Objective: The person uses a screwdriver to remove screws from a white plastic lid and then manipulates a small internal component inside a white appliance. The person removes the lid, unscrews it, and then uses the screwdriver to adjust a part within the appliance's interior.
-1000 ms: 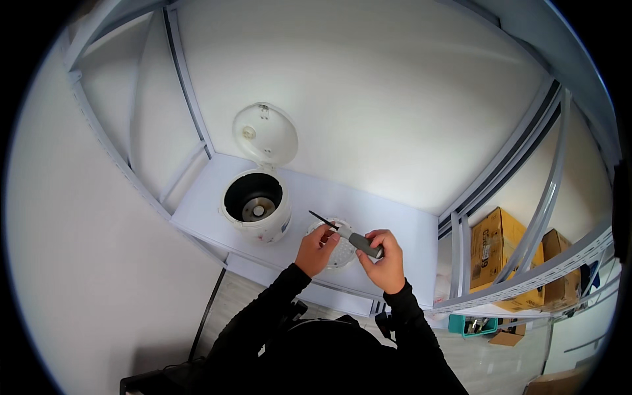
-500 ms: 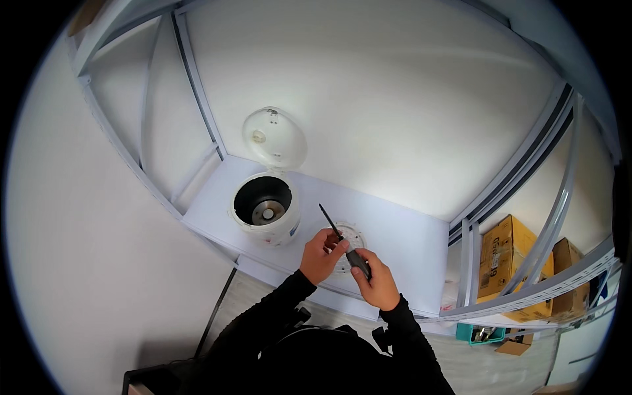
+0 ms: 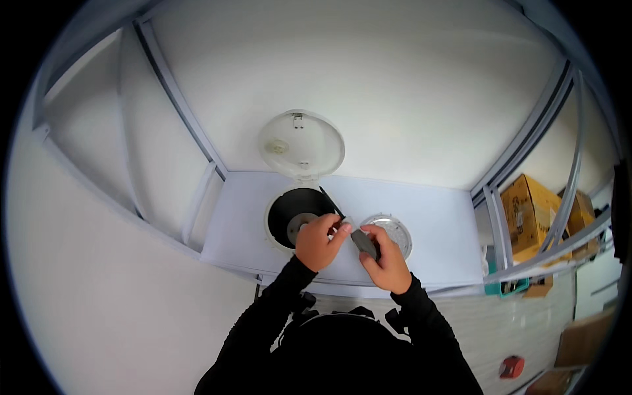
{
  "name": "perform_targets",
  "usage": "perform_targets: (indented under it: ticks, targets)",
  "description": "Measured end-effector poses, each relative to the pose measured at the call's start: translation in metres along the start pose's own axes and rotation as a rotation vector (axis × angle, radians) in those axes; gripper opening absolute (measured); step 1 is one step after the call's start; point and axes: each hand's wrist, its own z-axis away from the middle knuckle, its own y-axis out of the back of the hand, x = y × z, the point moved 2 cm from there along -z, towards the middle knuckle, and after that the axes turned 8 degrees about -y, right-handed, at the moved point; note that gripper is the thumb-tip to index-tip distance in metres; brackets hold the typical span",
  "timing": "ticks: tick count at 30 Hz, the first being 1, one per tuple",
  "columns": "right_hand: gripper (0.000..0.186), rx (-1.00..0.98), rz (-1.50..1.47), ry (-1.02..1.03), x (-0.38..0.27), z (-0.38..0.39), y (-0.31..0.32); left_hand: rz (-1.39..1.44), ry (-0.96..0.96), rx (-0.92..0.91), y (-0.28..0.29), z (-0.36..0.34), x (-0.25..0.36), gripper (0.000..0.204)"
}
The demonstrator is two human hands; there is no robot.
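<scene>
Between my hands is a screwdriver with a dark shaft and a grey handle [image 3: 364, 244], its tip pointing up and away to the left. My right hand [image 3: 390, 266] is wrapped round the handle. My left hand [image 3: 318, 245] pinches the screwdriver where handle and shaft meet. Just beyond my left hand stands a white rice cooker [image 3: 269, 230], its lid [image 3: 315, 146] raised. Inside the dark cavity, a round metal heating plate shows, partly covered by my left hand. Right of the cooker, a round metal disc [image 3: 399, 232] lies on the table, partly behind my right hand.
The white table [image 3: 441, 230] backs onto a pale wall, inside a grey metal frame [image 3: 178, 105]. Off its right side are yellow cardboard boxes [image 3: 530, 214] and a teal bin [image 3: 517, 287]. A red object [image 3: 511, 367] lies on the floor at lower right.
My view has shifted, so the cooker sits further right and shows more from above. My hands, still on the screwdriver, now overlap the cooker's front right side. More of the disc shows.
</scene>
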Motion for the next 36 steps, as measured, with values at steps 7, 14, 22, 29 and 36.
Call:
perform_targets:
  ticks: [7,14,22,29,36]
  targets:
    - [0.047,0.236,0.105,0.087,-0.009,-0.036,-0.089,0.065,-0.074,-0.186,0.054,-0.028,-0.080,0.026]
    - [0.045,0.361,0.154,-0.006,-0.015,-0.045,-0.119,0.403,0.024,-0.193,0.041,-0.039,-0.125,0.036]
    - [0.045,0.409,0.094,-0.072,-0.008,-0.054,-0.130,0.566,0.114,-0.247,0.034,-0.045,-0.145,0.048]
    - [0.047,0.424,0.045,-0.093,-0.004,-0.056,-0.140,0.693,0.142,-0.236,0.030,-0.044,-0.151,0.046]
    - [0.043,0.433,-0.005,-0.146,-0.006,-0.056,-0.142,0.652,0.140,-0.224,0.030,-0.041,-0.149,0.046]
